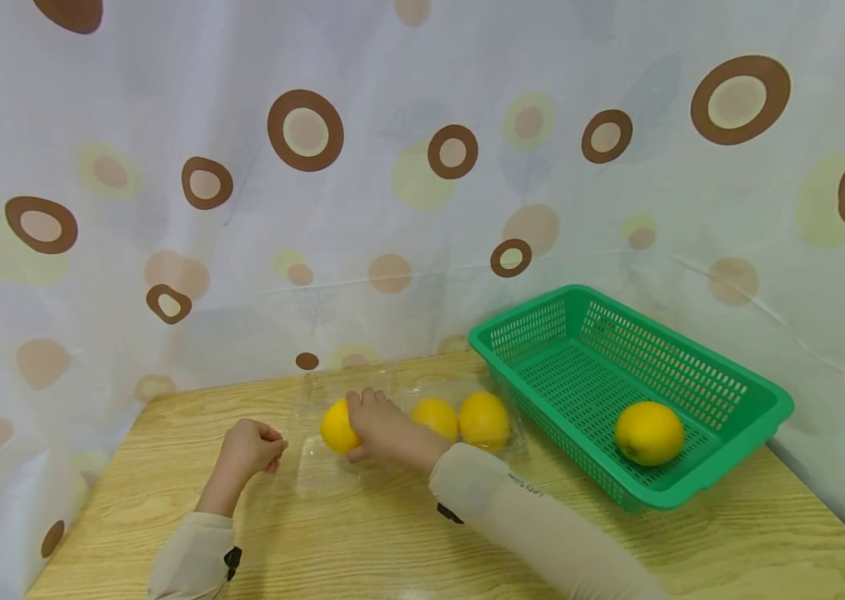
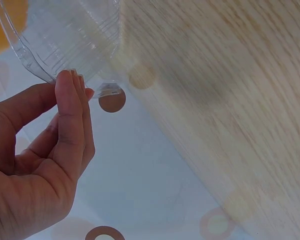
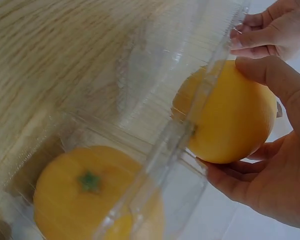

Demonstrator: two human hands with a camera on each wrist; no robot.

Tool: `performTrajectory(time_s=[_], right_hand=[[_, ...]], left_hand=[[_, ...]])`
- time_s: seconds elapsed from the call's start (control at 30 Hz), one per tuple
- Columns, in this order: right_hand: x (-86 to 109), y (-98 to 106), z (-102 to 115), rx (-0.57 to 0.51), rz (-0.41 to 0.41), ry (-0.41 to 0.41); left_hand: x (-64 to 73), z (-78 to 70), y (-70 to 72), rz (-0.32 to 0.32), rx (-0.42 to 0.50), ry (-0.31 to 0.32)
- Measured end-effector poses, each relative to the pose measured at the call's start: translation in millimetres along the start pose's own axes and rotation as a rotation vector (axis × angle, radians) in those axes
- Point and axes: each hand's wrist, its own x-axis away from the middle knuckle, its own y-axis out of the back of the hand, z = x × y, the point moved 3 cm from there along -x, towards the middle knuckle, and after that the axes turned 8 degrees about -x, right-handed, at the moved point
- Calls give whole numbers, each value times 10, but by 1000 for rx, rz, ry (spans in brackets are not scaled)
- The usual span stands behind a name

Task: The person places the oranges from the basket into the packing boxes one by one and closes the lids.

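Note:
My right hand [image 1: 385, 425] grips an orange [image 3: 235, 115], thumb on one side and fingers on the other. It holds the fruit at the left part of a clear plastic container [image 1: 321, 477], whose thin edge crosses in front of the orange in the right wrist view. My left hand [image 2: 45, 150] pinches the rim of that plastic between thumb and fingertips. To the right of my right hand, two more oranges [image 1: 485, 422] sit in clear plastic, one partly behind the wrist. A green calyx shows on the orange [image 3: 92, 187] nearest the right wrist camera.
A green slotted basket [image 1: 748, 483] stands at the right of the wooden table [image 1: 302, 550], with one orange [image 1: 649, 433] inside near its front end. Behind the table hangs a pale curtain [image 1: 362, 208] with brown ring patterns.

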Motion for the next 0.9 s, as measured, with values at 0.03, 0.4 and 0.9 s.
performTrajectory(time_s=[0.03,0.4,0.9], right_hand=[[-3,-14,-1,5,-2,4],[-34,-141,-6,17,7,7],[-92,-255,49,-154,29,-43]], left_hand=[[-1,-1,1,-1,-2,0],[-6,-12,13,-6,-26,-10],[20,-7,14,-5,-13,-3]])
